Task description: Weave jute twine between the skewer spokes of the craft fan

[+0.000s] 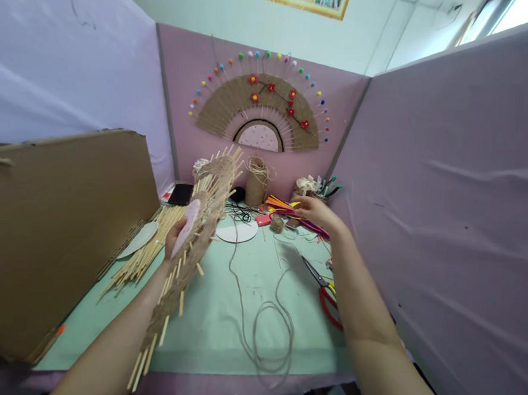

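Note:
My left hand (175,238) is closed around a fan-shaped piece (208,230) of pale wooden sticks woven with brown twine, with a pink half-round panel at its centre. The piece is tilted nearly edge-on, stick ends poking out along both sides. Above the far right of the table, my right hand (313,211) is raised with fingers drawn together; whatever they pinch is too small to make out. Behind it lie bright orange, yellow and purple strips (281,204). A long loose twine (256,322) loops across the table between my arms.
Red-handled scissors (325,287) lie beside my right forearm. A large twine spool (256,185) stands at the back, near a small twine ball (277,224) and a white half-round card (237,232). Loose sticks (142,255) and a cardboard sheet (60,227) are left. A finished fan (261,96) hangs behind.

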Motion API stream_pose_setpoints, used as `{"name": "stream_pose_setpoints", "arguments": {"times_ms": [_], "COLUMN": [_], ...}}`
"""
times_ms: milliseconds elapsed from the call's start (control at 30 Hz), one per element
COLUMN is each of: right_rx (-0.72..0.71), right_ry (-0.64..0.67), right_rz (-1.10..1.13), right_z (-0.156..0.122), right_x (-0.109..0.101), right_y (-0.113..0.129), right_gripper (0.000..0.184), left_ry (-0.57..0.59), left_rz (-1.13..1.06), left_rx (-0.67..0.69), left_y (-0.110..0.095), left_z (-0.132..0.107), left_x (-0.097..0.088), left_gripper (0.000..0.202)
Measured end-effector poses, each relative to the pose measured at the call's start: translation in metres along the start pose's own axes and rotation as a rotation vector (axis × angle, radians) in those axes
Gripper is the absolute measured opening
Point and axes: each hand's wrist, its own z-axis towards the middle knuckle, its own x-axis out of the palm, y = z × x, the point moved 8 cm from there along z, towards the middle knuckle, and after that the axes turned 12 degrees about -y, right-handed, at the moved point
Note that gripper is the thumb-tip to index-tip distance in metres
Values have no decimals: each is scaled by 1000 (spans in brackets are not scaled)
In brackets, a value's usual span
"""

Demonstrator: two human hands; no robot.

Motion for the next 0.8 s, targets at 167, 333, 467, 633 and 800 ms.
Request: {"name": "stream_pose_setpoints", "arguments": {"times_ms": [167,333,467,633,800], "right_rx": [148,140,41,-270,-244], "right_ry": [46,44,-232,-932,-885], "right_rz": [-170,-211,-101,184,286], "right_z": [20,9,11,-17,10], "right_x": [84,124,97,5,-23], "right_y": [-62,-69,-56,-24,-16], "right_gripper": [46,45,44,58,53], "left_ry": [15,69,71,64,20], "left_rz": [-54,-109,-186,-242,-213], "left_rx": [30,-2,-16,-15,19], "left_y": [-3,-3,-4,-3,-2], "left_z": [2,3,0,-5,-9], "left_x": [-1,2,8,16,19], "left_gripper": [51,48,49,48,45]}}
